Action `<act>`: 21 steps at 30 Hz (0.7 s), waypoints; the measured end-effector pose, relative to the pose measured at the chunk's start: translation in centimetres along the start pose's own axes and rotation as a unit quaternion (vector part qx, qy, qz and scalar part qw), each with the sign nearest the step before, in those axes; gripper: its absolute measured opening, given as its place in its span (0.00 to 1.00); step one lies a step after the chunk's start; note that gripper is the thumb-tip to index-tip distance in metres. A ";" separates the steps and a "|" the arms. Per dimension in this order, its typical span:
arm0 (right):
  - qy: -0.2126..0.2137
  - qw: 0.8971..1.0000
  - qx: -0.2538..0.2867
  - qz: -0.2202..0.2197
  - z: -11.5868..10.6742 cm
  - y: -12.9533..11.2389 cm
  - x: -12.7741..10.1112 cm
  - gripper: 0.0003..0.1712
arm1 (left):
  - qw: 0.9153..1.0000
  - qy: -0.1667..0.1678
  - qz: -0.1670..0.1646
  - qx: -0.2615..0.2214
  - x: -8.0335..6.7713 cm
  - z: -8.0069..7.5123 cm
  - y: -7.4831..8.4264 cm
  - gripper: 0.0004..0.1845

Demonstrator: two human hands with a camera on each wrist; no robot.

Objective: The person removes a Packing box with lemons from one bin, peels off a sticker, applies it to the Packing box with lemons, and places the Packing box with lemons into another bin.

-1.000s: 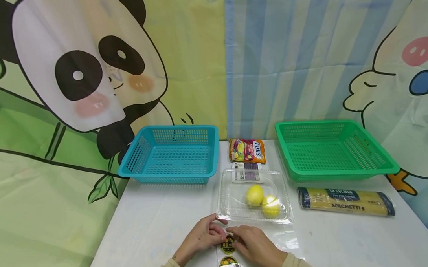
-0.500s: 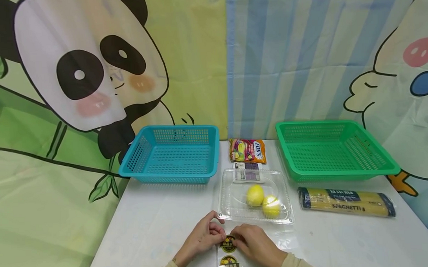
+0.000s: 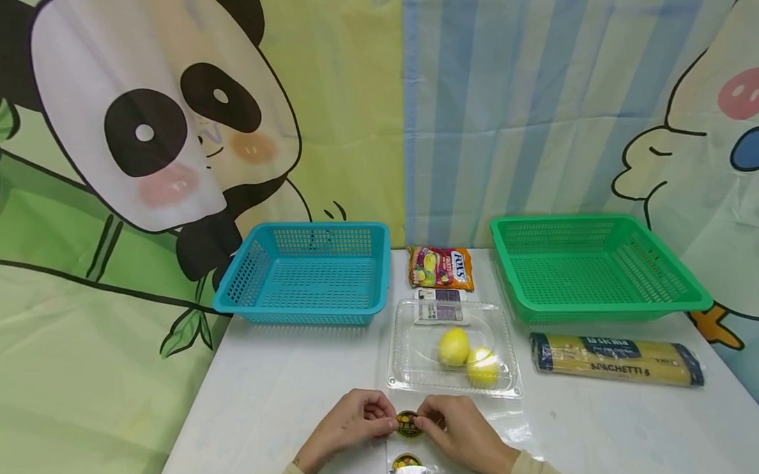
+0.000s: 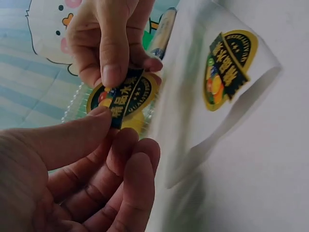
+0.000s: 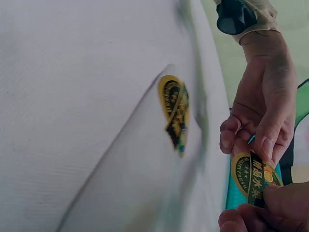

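Both hands meet at the near edge of the white table [image 3: 266, 401], and the round fruit sticker [image 3: 408, 422] sits right between them, pinched from both sides. The left hand [image 3: 348, 426] grips its left rim between thumb and forefinger; the right hand [image 3: 462, 433] grips the right rim the same way, the other fingers curled in loosely. Neither hand is nearer: each has an edge of the sticker. In the left wrist view the sticker [image 4: 123, 99] is lifted off the clear backing sheet [image 4: 193, 96], with its dark banner running across from one hand to the other. A second sticker [image 3: 407, 467] is on that sheet, nearer the person than the held one.

Just beyond the held sticker lies a clear clamshell box [image 3: 452, 349] with two lemons [image 3: 467, 356] in it and a printed label at its far end. Past the box is a bag of Fox's candies [image 3: 440, 268]. To the left of the box stands a blue basket [image 3: 305, 274], to its right a green basket [image 3: 597, 268], and a packet of spaghetti [image 3: 616, 367] lies in front of the green one. Cartoon curtains, with a panda on the left, hang behind the table.
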State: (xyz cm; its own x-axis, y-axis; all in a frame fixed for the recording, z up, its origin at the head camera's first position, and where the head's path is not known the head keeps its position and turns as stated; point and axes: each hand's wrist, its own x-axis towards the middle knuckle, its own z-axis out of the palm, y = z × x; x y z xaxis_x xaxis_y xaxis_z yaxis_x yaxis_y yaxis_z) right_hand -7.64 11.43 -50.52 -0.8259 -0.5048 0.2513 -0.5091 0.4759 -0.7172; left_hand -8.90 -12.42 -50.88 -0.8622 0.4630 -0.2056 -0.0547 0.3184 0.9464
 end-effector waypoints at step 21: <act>0.094 0.992 0.034 0.078 -4.6 -1.5 2.2 0.10 | 0.994 0.099 0.043 -0.022 2.2 -0.6 4.8 0.07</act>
State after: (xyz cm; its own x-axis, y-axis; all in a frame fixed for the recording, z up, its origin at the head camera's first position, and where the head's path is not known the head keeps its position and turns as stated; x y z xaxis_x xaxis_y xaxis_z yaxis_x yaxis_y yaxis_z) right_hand -9.86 12.92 -45.87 -0.9274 -0.2827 0.2449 -0.3584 0.4848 -0.7978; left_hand -11.30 -10.37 -46.69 -0.9464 0.3142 -0.0752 0.0050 0.2470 0.9690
